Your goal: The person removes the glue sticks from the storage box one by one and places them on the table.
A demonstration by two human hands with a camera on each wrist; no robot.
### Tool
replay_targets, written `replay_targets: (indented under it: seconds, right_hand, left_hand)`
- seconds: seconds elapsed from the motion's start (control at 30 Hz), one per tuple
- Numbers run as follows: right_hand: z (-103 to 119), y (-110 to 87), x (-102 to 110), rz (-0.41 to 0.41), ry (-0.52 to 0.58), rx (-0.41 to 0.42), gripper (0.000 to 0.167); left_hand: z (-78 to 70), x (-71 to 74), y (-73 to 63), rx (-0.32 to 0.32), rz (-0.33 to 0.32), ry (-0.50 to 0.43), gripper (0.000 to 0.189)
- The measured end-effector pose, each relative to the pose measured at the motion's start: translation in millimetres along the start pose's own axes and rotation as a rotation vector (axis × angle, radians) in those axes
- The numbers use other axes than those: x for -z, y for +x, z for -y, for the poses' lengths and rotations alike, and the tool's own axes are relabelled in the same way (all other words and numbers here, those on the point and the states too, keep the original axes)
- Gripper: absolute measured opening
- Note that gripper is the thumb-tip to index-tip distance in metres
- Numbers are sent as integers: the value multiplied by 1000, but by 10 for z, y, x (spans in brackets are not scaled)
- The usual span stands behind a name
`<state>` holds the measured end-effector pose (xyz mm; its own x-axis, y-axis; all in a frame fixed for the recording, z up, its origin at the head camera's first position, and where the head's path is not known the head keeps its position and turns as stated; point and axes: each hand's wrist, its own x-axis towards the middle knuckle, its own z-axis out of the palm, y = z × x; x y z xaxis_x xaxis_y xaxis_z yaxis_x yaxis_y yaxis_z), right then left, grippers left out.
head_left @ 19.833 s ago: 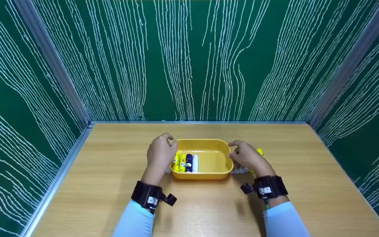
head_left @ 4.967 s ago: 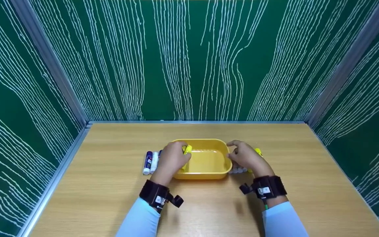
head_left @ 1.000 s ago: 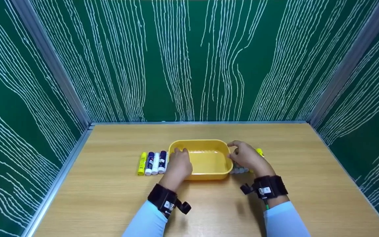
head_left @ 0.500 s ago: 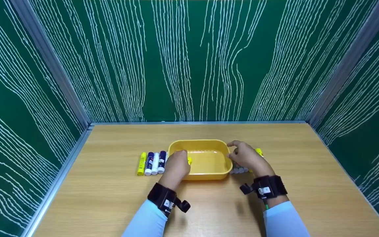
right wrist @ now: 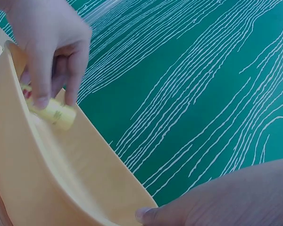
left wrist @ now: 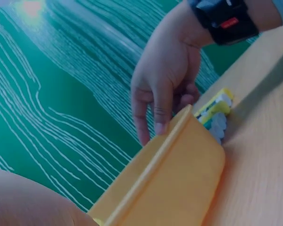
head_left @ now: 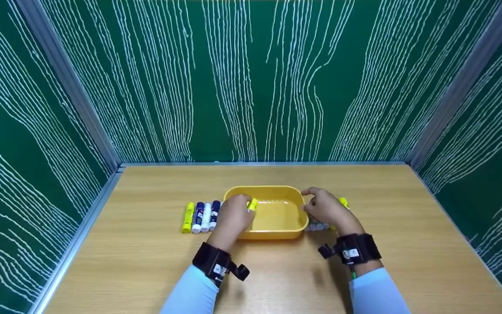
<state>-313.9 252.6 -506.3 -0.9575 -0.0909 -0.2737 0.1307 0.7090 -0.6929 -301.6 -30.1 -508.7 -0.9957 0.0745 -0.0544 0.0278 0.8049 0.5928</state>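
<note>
My left hand (head_left: 233, 214) is over the left end of a yellow plastic tray (head_left: 273, 235), holding a yellow glue stick (head_left: 253, 204) between thumb and fingers. The right wrist view shows this stick (right wrist: 61, 115) tilted inside the tray wall. At the tray's other end, my right hand (head_left: 327, 210) pinches the rim with thumb and fingertips. To the left of the tray lie a yellow stick (head_left: 188, 217), a purple one (head_left: 198, 216), a white one (head_left: 206, 217) and another purple one (head_left: 214, 214), side by side. My left hand covers part of the tray's inside.
Several more sticks lie right of the tray, partly hidden under my right hand; a yellow one (head_left: 344, 202) shows past it. Green walls (head_left: 259, 87) with white lines enclose the wooden table (head_left: 273, 279) at the back and sides.
Sticks that lay in the tray at first are gone from there, and a row now lies left of it. In the last half second my left hand has lifted slightly with the yellow glue stick.
</note>
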Motion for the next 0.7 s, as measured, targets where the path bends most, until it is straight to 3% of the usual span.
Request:
replay_targets:
  seconds: [0.13,0.27,0.5,0.7]
  right_hand:
    - [-19,13,-5,-9,-11,16,56]
    - [-17,12,-13,-14,-12,18,56]
    - [1,9,1,-12,-14,-10,57]
    - [4,7,5,-7,-4,-14,56]
  left_hand:
    - [-21,165,-28,7,-47,-60,44]
    - [49,403,-47,2,-117,-85,47]
    - [304,824,-44,107,-168,-135,53]
    - [569,1009,-41,147,-190,-115,55]
